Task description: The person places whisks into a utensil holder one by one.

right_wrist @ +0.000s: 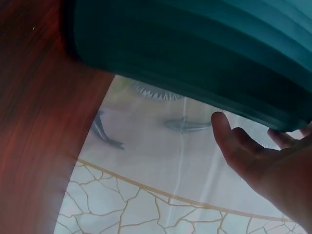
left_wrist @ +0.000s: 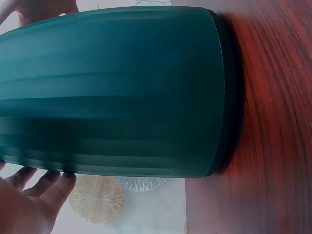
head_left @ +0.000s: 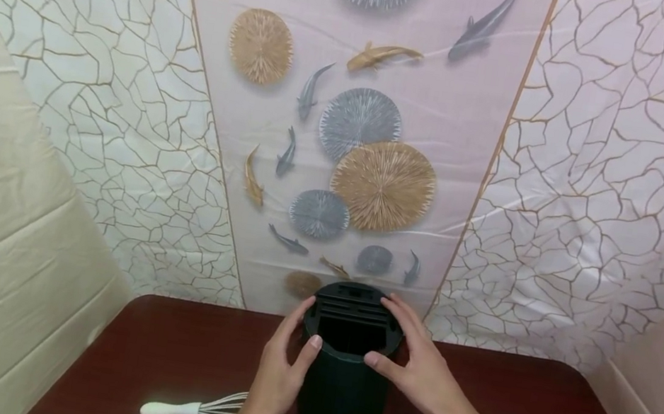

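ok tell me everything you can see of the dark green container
The container is dark green, roughly cylindrical, ridged along its side and plastic-looking. A black slotted top has one wide opening, its inside too dark to read. It stands upright on the table, the left hand and right hand at either side, touching near its rim.
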The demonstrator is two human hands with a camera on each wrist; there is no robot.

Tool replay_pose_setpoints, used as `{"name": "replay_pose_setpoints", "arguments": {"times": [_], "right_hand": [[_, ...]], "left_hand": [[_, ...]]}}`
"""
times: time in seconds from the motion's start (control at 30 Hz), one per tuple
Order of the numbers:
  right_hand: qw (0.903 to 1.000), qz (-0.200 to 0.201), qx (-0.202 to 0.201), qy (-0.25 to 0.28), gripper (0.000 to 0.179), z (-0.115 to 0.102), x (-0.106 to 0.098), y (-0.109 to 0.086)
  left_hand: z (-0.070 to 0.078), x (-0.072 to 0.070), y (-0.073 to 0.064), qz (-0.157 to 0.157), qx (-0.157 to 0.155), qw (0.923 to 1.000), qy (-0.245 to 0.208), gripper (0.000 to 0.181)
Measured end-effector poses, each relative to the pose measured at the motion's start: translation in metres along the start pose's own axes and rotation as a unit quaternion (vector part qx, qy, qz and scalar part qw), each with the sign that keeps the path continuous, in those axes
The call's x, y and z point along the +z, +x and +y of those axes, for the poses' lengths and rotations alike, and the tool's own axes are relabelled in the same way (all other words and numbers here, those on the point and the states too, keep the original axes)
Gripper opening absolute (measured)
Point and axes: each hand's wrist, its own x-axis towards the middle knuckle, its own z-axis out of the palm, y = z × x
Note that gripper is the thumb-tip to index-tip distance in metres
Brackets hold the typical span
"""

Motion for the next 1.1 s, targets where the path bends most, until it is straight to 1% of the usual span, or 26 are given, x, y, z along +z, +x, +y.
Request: {"name": "replay_pose_setpoints", "arguments": {"times": [0.1, 0.23, 0.33, 0.4, 0.5, 0.57, 0.63, 0.73, 0.83, 0.97, 1.03, 1.1], "right_hand": [[0.9999, -0.006, 0.016, -0.002, 0.085, -0.001, 0.003, 0.000], [0.9998, -0.013, 0.015, 0.010, 0.085, -0.003, 0.007, 0.001], [0.9999, -0.008, 0.009, 0.012, 0.085, -0.004, 0.009, 0.000], [0.9998, -0.004, 0.012, 0.014, 0.085, -0.004, 0.010, -0.001], [0.9996, 0.000, 0.019, 0.021, 0.084, -0.004, 0.011, -0.001], [0.9992, 0.000, 0.021, 0.034, 0.084, -0.004, 0.012, 0.000], [0.9989, 0.000, 0.019, 0.042, 0.084, -0.003, 0.012, 0.001], [0.9987, 0.001, 0.011, 0.049, 0.083, -0.001, 0.013, 0.001], [0.9987, 0.008, 0.002, 0.050, 0.081, 0.001, 0.014, 0.002], [0.9978, 0.017, -0.010, 0.064, 0.079, 0.004, 0.016, 0.002], [0.9972, 0.018, -0.015, 0.071, 0.078, 0.005, 0.017, 0.002], [0.9966, 0.017, -0.018, 0.079, 0.077, 0.006, 0.018, 0.002]], "left_hand": [[0.001, 0.001, 0.000, 0.005, 0.002, 1.0000, 0.001, 0.055], [0.001, -0.001, 0.000, 0.004, 0.000, 1.0000, 0.005, 0.055], [0.002, -0.005, 0.001, -0.013, -0.004, 0.9999, 0.005, 0.055], [0.004, -0.009, 0.002, -0.027, -0.005, 0.9995, 0.018, 0.055], [0.010, -0.018, 0.005, -0.045, 0.005, 0.9982, 0.040, 0.056], [0.015, -0.025, 0.007, -0.048, 0.015, 0.9969, 0.061, 0.056], [0.019, -0.033, 0.010, -0.052, 0.026, 0.9959, 0.069, 0.054], [0.025, -0.047, 0.013, -0.064, 0.033, 0.9936, 0.087, 0.046], [0.030, -0.064, 0.015, -0.089, 0.038, 0.9888, 0.113, 0.035], [0.032, -0.086, 0.015, -0.122, 0.047, 0.9798, 0.151, 0.027], [0.031, -0.097, 0.013, -0.134, 0.042, 0.9766, 0.163, 0.024], [0.029, -0.107, 0.010, -0.143, 0.025, 0.9752, 0.167, 0.022]]}}
